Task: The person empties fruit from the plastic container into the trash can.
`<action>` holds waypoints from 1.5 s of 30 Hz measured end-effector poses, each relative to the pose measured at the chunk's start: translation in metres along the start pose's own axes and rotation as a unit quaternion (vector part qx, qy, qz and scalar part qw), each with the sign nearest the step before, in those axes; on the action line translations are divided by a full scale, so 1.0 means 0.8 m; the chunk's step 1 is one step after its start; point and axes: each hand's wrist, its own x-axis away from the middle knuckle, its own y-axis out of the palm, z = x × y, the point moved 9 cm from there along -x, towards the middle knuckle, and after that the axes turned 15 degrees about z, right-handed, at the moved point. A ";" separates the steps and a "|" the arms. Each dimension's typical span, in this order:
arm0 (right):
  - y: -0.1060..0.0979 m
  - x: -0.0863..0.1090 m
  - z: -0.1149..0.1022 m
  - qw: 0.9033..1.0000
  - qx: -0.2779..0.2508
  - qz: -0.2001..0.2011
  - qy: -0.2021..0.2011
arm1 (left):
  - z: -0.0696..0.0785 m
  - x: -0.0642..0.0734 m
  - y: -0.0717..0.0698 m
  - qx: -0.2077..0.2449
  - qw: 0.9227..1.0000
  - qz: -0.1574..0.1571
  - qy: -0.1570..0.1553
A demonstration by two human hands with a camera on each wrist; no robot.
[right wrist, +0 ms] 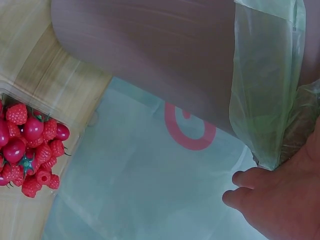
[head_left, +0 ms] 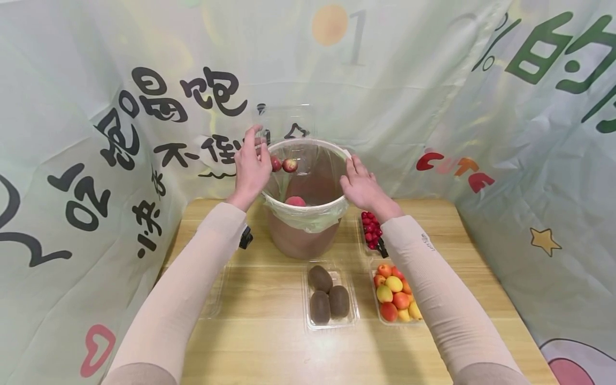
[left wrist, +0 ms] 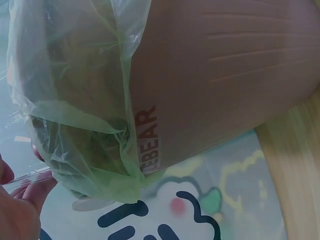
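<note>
Here, fruit (head_left: 290,165) beside left hand (head_left: 252,168) seemingly pinching box (head_left: 302,166), right hand (head_left: 363,185) loose on bin (head_left: 302,243)

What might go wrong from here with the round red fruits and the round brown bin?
The clear plastic container, pinched by the left hand, might slip into the round brown bin. The two round red fruits, near the pale rim, could roll past it. The green plastic liner, folded over the rim, might slide inward.

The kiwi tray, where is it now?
In the head view, the kiwi tray is on the table in front of the bin, left of the yellow-red fruit.
</note>
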 end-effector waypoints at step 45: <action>0.000 0.001 -0.001 1.000 -0.009 0.001 0.002 | -0.004 -0.010 -0.027 -0.035 0.999 0.025 -0.024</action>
